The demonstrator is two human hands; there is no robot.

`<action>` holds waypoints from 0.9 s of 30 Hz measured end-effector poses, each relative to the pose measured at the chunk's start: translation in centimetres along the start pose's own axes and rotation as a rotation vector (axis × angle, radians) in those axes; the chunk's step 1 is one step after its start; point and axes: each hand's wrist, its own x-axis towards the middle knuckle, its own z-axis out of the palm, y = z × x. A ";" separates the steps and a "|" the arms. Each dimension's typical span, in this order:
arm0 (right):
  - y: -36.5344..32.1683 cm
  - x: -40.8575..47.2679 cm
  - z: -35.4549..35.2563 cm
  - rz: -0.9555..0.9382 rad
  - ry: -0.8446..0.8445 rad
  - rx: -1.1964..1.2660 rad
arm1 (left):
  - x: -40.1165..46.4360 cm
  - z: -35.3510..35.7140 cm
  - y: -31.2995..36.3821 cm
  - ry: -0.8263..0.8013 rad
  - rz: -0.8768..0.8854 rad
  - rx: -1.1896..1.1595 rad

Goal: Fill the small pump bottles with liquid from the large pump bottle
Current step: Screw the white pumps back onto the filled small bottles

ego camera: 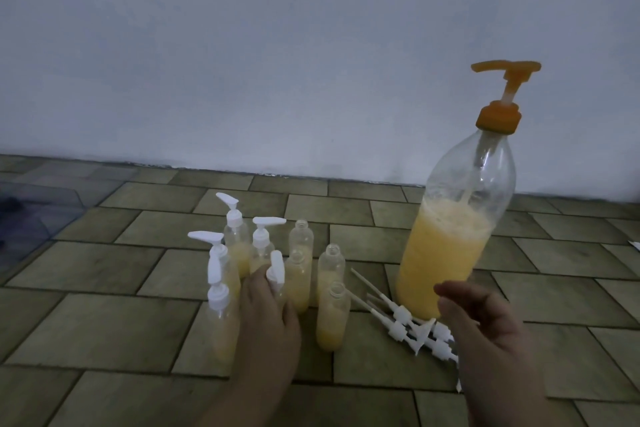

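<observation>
Both hands are seen nearest the camera. Left hand (pixel 268 319) is reached into the cluster of small pump bottles (pixel 263 274), and its fingers (pixel 258 279) look curled around one capped bottle with a white pump head (pixel 277 269) poking up beside them; the bottle body is hidden, so the grip can't be fully made out. Right hand (pixel 485 322) is held up with fingers loosely spread, nothing gripped, just in front of the large pump bottle (pixel 457 218).

That big one is clear ribbed plastic, rounded at the shoulder, filled roughly halfway with frothy yellow-orange liquid, and topped with an orange pump (pixel 502 94). It's stood on the tiled floor (pixel 104 322), right of the small ones.

Small bottles are slim clear cylinders, each partly filled with the same yellow stuff. Several are capped with white pumps; four are left open-necked (pixel 332 312). Loose white pump tops (pixel 408 322) with long dip tubes are piled on the floor between the open bottles and the large one. Tiles are matte olive rectangles with dark grout; a plain pale wall (pixel 242 45) is seen behind.
</observation>
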 end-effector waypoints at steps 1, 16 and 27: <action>0.4 -0.1 -0.1 0.012 -0.001 -0.028 | 0.2 0.2 0.1 0.019 0.003 -0.002; 5.6 0.8 -0.7 -0.361 -0.147 -0.814 | -1.0 0.2 1.8 0.248 0.335 -0.023; 10.6 1.0 -0.1 -0.538 -0.182 -1.079 | -5.2 3.1 0.0 0.010 0.231 -0.173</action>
